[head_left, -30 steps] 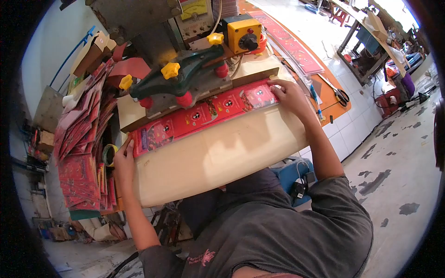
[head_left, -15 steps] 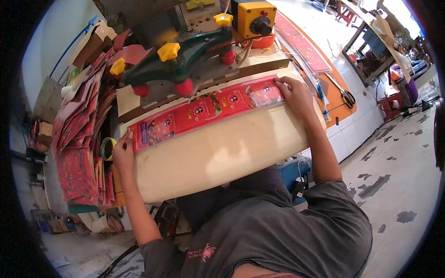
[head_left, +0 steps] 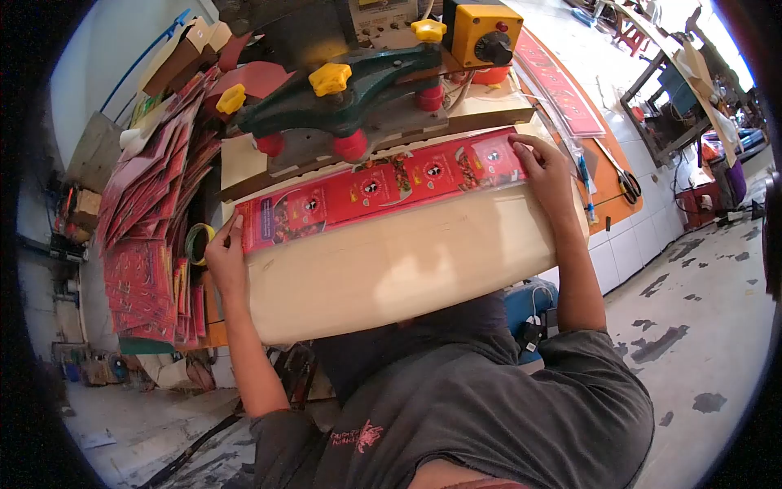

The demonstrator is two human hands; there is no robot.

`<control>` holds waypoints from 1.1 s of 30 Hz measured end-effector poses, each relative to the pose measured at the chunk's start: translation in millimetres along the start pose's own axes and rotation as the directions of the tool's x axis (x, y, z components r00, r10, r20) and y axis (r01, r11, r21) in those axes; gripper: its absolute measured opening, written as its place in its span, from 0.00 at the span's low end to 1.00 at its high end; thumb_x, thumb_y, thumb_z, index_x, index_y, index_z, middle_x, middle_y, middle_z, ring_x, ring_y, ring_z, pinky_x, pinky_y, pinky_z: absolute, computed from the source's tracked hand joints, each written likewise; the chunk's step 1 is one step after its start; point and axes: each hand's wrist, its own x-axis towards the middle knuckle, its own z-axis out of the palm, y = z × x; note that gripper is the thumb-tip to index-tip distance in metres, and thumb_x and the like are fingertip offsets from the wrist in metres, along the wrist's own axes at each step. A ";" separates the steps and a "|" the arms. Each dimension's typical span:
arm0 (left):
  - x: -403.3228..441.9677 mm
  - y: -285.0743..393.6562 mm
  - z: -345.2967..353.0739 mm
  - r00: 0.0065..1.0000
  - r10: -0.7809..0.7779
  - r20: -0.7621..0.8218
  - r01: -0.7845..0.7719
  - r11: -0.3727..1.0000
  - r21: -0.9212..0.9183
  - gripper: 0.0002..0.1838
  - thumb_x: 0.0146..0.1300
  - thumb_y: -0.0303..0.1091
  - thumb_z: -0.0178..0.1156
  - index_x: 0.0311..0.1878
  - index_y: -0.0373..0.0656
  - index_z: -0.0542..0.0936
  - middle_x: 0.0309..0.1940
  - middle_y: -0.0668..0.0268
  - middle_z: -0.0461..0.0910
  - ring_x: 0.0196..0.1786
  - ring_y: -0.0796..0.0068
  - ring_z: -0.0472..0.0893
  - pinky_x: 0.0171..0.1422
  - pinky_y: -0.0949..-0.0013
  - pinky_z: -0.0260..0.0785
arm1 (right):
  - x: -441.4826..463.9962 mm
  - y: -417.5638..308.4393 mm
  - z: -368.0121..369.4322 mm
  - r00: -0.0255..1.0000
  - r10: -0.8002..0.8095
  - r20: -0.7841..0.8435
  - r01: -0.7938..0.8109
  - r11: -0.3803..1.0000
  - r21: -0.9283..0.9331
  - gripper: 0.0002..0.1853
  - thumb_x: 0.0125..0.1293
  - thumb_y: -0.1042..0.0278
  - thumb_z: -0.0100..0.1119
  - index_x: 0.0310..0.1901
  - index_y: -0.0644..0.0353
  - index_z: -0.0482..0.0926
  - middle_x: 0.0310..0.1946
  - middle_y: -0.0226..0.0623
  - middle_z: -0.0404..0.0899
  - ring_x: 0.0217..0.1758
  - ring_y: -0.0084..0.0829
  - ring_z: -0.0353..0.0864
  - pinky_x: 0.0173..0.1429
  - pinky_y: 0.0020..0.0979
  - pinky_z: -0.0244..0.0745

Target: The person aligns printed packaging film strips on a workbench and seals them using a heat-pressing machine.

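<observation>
A long red printed sheet (head_left: 383, 189) in clear plastic, with food pictures and round logos, lies across a padded cream board (head_left: 407, 261) in front of me. My left hand (head_left: 228, 254) is at its left end, with thumb and fingers closed on the edge. At the right end, my right hand (head_left: 544, 171) pinches the upper corner. The sheet's far edge runs along the front of a machine, below a dark green clamp bracket (head_left: 358, 102) with yellow star knobs (head_left: 330, 79) and red feet (head_left: 351, 145).
Piles of red printed packets (head_left: 138, 285) stand at left, beside a tape roll (head_left: 198, 243). A yellow control box (head_left: 486, 34) with a black dial sits at the back. Scissors (head_left: 626, 183) and another red sheet (head_left: 562, 85) lie on the orange table (head_left: 607, 204) at right.
My view has shifted, so the scene sits further right. The sheet appears slightly closer to the machine, with both hands still at its ends.
</observation>
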 end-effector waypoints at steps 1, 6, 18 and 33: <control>-1.0 5.4 -1.3 0.999 -0.034 0.012 0.035 0.999 -0.008 0.22 0.76 0.42 0.64 0.62 0.34 0.84 0.50 0.52 0.90 0.48 0.77 0.84 0.59 0.69 0.74 | -1.1 -3.2 -0.8 1.000 -0.002 0.003 0.002 1.000 0.003 0.14 0.73 0.63 0.66 0.56 0.58 0.88 0.19 0.31 0.71 0.24 0.20 0.66 0.32 0.30 0.63; -8.5 14.3 -6.8 0.995 -0.096 0.019 0.096 0.995 -0.041 0.21 0.76 0.42 0.63 0.61 0.34 0.85 0.50 0.53 0.90 0.47 0.77 0.83 0.58 0.69 0.74 | -4.7 -2.6 -6.2 1.000 -0.011 -0.022 0.012 0.998 0.064 0.16 0.74 0.64 0.67 0.60 0.55 0.86 0.20 0.22 0.68 0.24 0.16 0.64 0.32 0.28 0.63; -83.3 5.5 -30.3 0.930 0.156 -0.333 -0.146 0.988 0.054 0.19 0.76 0.36 0.63 0.63 0.35 0.84 0.54 0.55 0.88 0.49 0.70 0.85 0.59 0.65 0.76 | -40.2 12.9 -39.4 0.889 0.114 0.444 -0.361 0.771 0.525 0.25 0.77 0.53 0.63 0.59 0.70 0.81 0.50 0.37 0.88 0.56 0.22 0.83 0.60 0.27 0.76; -68.0 157.3 1.1 0.823 0.561 0.092 -0.564 0.826 0.006 0.16 0.64 0.29 0.70 0.55 0.40 0.87 0.45 0.58 0.84 0.48 0.59 0.83 0.59 0.57 0.72 | -86.1 -57.9 -12.3 0.938 -0.041 0.343 -0.176 0.796 0.579 0.17 0.77 0.54 0.64 0.50 0.63 0.84 0.27 0.23 0.81 0.20 0.11 0.72 0.22 0.18 0.66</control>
